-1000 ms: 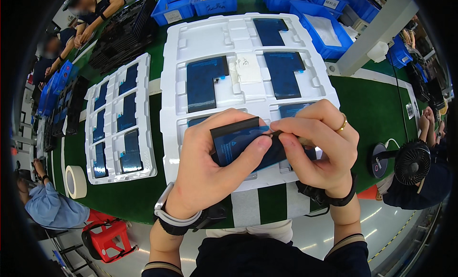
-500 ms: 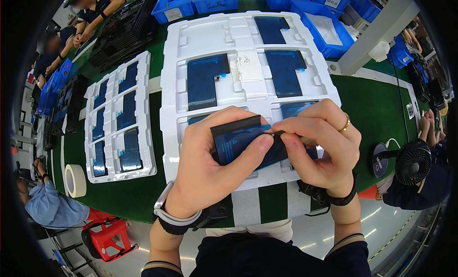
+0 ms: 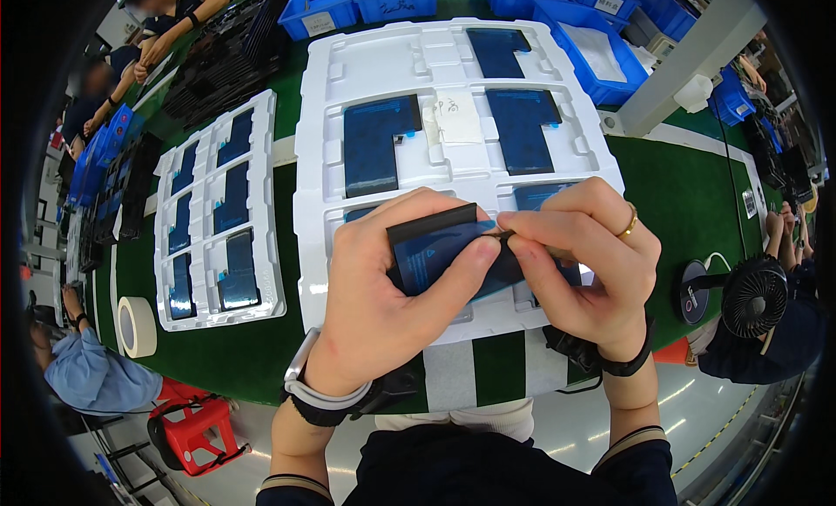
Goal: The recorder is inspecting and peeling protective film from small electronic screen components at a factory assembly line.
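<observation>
A flat battery [image 3: 427, 249] with shiny blue film and a black end strip is held tilted over the near part of a large white moulded tray [image 3: 374, 70]. My left hand [image 3: 392, 288] is closed around it, the thumb pressing on its face. At its right edge, my right hand [image 3: 592, 262] pinches a small spot by the notch, where a light blue bit of film shows between the fingertips. Exactly what the pinch holds is hidden. More L-shaped blue batteries [image 3: 522, 131] lie in the tray's pockets, some partly covered by my hands.
A smaller white tray [image 3: 268, 201] with several blue batteries lies to the left, beside a roll of tape [image 3: 137, 327]. Blue bins [image 3: 601, 62] line the back. A post [image 3: 697, 62] and a small black fan [image 3: 753, 293] stand right. Other people sit around the green table.
Both hands keep their grip on the battery, with only a slight shift of the fingers. The view has moved a little; the trays lie as before.
</observation>
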Available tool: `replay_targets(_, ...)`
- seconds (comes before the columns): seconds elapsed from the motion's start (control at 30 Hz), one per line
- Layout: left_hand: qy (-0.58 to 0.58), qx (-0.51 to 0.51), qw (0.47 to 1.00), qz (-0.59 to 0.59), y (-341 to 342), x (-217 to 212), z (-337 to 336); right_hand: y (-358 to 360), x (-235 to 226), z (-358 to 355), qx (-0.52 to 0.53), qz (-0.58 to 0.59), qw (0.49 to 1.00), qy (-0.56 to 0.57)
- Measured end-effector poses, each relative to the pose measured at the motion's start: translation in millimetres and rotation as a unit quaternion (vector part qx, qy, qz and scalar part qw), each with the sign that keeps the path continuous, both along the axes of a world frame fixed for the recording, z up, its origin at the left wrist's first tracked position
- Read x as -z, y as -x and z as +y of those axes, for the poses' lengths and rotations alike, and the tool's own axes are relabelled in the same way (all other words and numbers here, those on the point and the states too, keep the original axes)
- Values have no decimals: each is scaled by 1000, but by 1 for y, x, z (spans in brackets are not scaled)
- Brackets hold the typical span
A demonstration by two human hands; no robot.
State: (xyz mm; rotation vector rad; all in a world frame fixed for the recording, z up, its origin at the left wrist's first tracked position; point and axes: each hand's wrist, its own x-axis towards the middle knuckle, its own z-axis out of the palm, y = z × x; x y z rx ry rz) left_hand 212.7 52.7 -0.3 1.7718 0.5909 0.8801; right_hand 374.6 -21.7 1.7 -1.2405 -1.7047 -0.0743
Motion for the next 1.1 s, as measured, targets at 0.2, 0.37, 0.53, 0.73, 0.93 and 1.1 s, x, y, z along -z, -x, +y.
replay_targets(0.2,11,-1,1000,15,-1,-2,-1,3,1,0,18,8,1000,17)
replay_targets(0.37,89,19,996,-5,-2,-3,-4,4,-1,-3,35,59,996,57)
replay_targets(0.53,84,36,996,-9,-2,0,-2,5,-2,-4,43,76,993,74)
replay_targets(0.73,107,52,992,47,3,-4,-1,6,-2,-4,48,42,996,67)
replay_targets(0.93,107,108,988,24,4,-4,2,-1,2,-3,23,-97,993,-65)
replay_targets(1.1,125,135,983,5,4,-2,2,0,3,-6,3,-122,985,-119)
